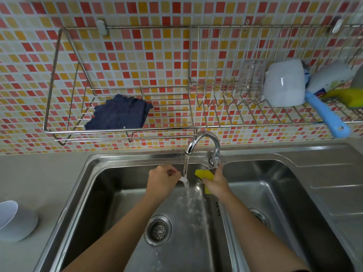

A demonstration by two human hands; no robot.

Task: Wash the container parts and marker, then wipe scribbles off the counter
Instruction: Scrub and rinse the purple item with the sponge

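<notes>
- The left hand pinches a small white piece between its fingers under the running tap.
- The right hand has its fingers curled round a yellow sponge over the sink.

Grey counter, white bowl on its left part

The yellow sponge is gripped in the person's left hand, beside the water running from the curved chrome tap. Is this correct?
No. The head view shows the yellow sponge gripped in the right hand, not the left; the left hand holds a small white piece under the stream. It does sit beside water running from the curved chrome tap.
</notes>
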